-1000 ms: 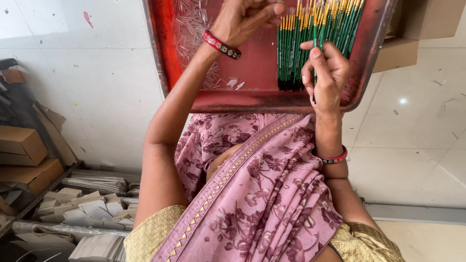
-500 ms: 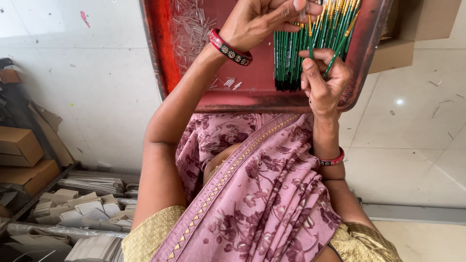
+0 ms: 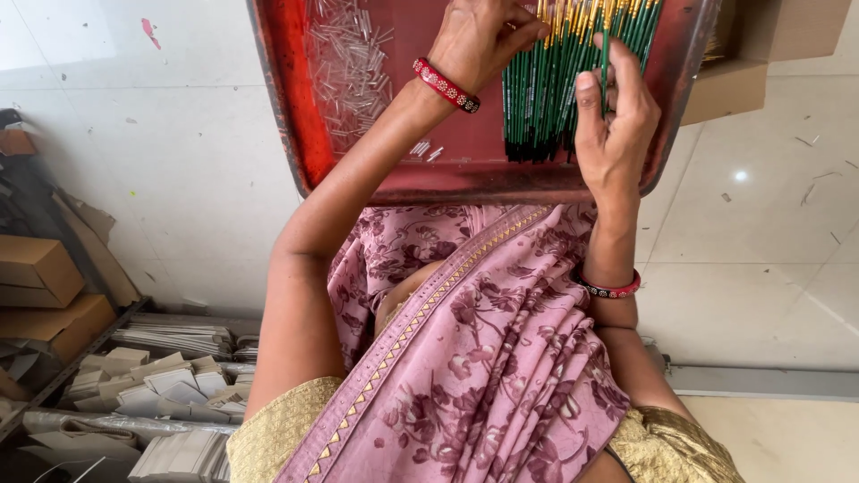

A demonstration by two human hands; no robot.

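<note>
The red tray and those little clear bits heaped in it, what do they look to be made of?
The red tray looks like painted metal: thin rolled rim, paint worn dull and scuffed along the edges, though hard plastic is possible. The clear bits look like short transparent plastic tubes, perhaps glass; they are see-through with faint glints.

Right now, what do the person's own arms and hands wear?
Both forearms are bare. The left hand has a red bangle with small pale dots at the wrist; the right hand has a similar red and dark one. Short golden sleeves cover the upper arms.
</note>
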